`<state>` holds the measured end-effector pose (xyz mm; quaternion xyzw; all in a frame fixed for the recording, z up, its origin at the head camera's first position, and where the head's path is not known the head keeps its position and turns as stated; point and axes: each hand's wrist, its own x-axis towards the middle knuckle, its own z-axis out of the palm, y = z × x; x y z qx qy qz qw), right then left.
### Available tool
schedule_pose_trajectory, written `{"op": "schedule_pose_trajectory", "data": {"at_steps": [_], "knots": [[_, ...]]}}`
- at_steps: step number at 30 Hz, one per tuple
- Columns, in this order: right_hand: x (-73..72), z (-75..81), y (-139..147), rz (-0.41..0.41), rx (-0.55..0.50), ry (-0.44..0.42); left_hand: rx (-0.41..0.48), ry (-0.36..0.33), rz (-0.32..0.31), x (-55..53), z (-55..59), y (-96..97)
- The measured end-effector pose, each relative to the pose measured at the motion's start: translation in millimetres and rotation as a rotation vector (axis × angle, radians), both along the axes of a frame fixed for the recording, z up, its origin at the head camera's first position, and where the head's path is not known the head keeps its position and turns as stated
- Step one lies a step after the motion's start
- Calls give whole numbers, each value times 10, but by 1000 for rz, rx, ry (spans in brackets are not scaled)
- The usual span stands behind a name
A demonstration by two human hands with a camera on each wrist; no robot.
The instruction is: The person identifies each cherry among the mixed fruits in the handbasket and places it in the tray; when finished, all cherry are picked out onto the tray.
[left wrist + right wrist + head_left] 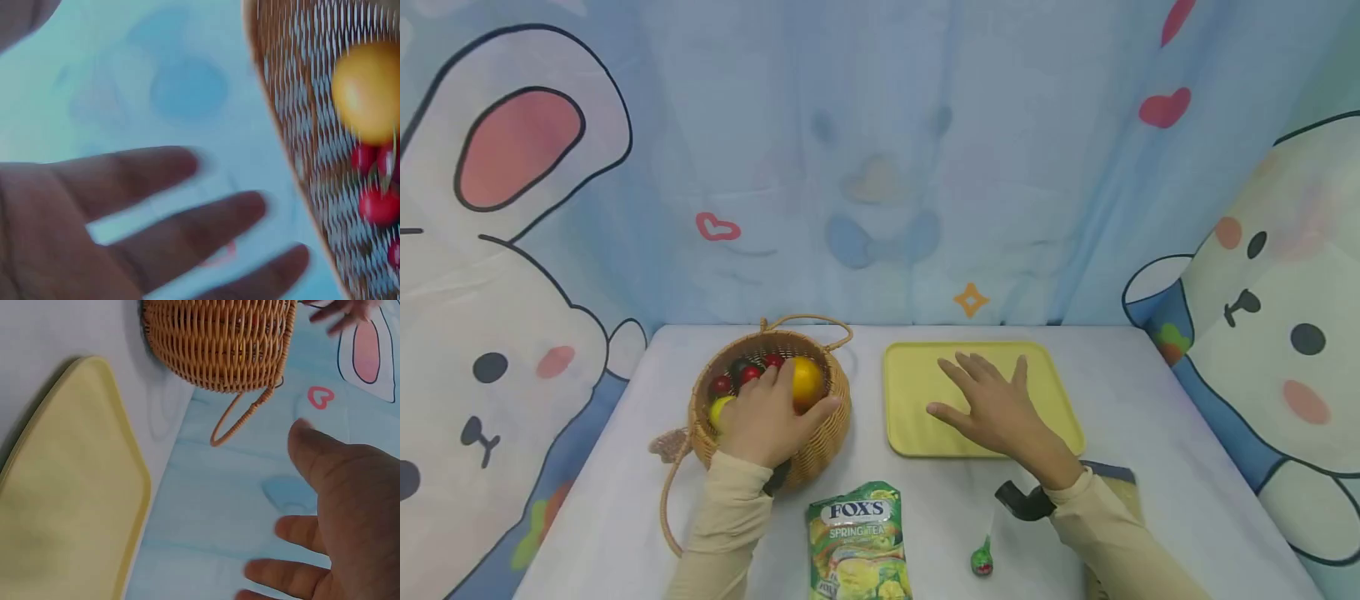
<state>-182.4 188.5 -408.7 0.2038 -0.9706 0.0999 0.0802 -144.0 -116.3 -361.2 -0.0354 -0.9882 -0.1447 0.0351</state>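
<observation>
Clearly the left hand [765, 421] reaches open-fingered into the basket [820, 446] near the table's rear-left edge, while the right hand [992, 408] hovers flat, grasping nothing, over the yellow tray [910, 433].

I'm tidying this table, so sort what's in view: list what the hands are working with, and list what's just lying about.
In use:
- wicker basket
- orange fruit, under the left hand
- cherries and a small yellow fruit in the basket
- yellow tray, under the right hand

Lying about:
- Fox's candy bag
- green lollipop
</observation>
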Motion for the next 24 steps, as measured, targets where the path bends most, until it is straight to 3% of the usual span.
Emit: {"op": "schedule_pose_trajectory", "data": {"at_steps": [4, 9, 14, 24], "knots": [[-17, 22, -81, 49, -25, -31, 67, -15, 185, 94, 31, -267], [-85, 58, -284, 128, -88, -62, 140, -33, 366, 165, -51, -576], [-216, 158, -557, 167, -131, -101, 210, -97, 372, 164, -177, -734], [-576, 300, -1361, 329, -295, -115, 225, -25, 310, 142, -313, -837]]}}
